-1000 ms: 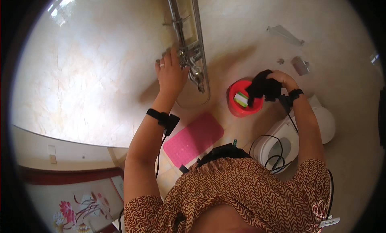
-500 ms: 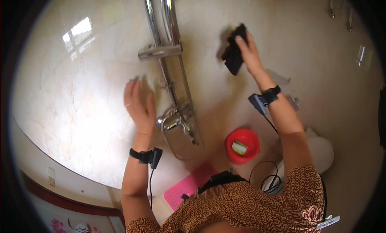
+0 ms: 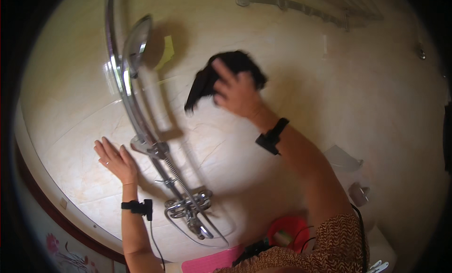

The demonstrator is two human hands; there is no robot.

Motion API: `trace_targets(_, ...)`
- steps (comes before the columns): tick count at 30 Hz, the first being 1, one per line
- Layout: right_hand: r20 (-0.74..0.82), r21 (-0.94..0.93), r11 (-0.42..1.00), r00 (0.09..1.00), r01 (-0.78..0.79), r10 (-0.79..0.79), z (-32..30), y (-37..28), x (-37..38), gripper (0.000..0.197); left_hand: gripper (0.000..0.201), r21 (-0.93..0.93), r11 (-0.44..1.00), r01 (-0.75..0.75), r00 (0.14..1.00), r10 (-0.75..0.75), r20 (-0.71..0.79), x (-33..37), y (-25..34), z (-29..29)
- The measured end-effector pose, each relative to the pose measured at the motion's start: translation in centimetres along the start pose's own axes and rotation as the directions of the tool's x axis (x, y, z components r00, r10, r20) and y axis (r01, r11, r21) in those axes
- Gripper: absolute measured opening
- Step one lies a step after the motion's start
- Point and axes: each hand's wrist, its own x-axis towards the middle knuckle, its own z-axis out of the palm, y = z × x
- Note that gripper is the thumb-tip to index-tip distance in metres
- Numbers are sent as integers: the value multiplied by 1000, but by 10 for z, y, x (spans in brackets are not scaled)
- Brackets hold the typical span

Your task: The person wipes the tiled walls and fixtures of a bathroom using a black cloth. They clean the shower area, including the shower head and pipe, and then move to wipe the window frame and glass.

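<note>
My right hand [image 3: 238,96] presses a black cloth [image 3: 242,63] against the pale marbled wall [image 3: 263,179], its fingers partly spread over the fabric. One corner of the cloth hangs down to the left. To the left of the shower set, my left hand [image 3: 117,165] lies flat on the wall, fingers apart and holding nothing. Between the two hands runs the chrome shower column [image 3: 134,103], with a shower head [image 3: 140,42] near its top. Below is the mixer tap [image 3: 188,208] with its looping hose [image 3: 181,179].
A rack with bars [image 3: 296,8] is fixed high on the wall. At right are a corner shelf [image 3: 344,159] and a metal fitting [image 3: 360,193]. Low down are a red bucket [image 3: 305,224] and a pink mat [image 3: 212,260], both partly hidden by my body.
The view has shifted upward, bringing the shower head and rack into sight. My right hand and the cloth have moved higher and closer to the column. My left hand stays at the wall.
</note>
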Motion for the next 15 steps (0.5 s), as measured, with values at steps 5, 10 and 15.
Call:
trace_targets(5, 148, -108, 823, 810, -557, 567, -22, 183, -27, 36, 58, 93, 990, -103, 994, 105, -21, -3, -7, -11)
trace_targets(10, -25, -219, 644, 664, -733, 747, -29, 336, -130, 54, 65, 74, 989, -126, 991, 129, -35, 0, -3, -11)
trace_targets(15, -74, -369, 374, 428, -851, 901, -19, 393, -223, 51, 73, 114, 984, -134, 989, 140, -42, 0, -5, -8)
